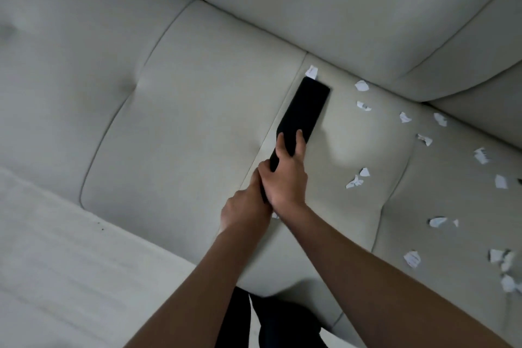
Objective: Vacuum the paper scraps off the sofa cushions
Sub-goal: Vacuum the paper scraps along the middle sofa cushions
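Observation:
A black vacuum nozzle lies flat on the pale grey sofa seat cushion, its tip pointing toward the backrest. One white paper scrap sits right at the nozzle's tip. My right hand grips the nozzle's narrow rear part, fingers curled over it. My left hand holds the nozzle just behind the right hand; its fingers are hidden. Several more white paper scraps lie scattered over the seat cushion to the right.
The sofa's back cushions rise behind the seat. A lighter floor or rug fills the lower left. My dark-clothed legs show at the bottom centre, against the sofa's front edge.

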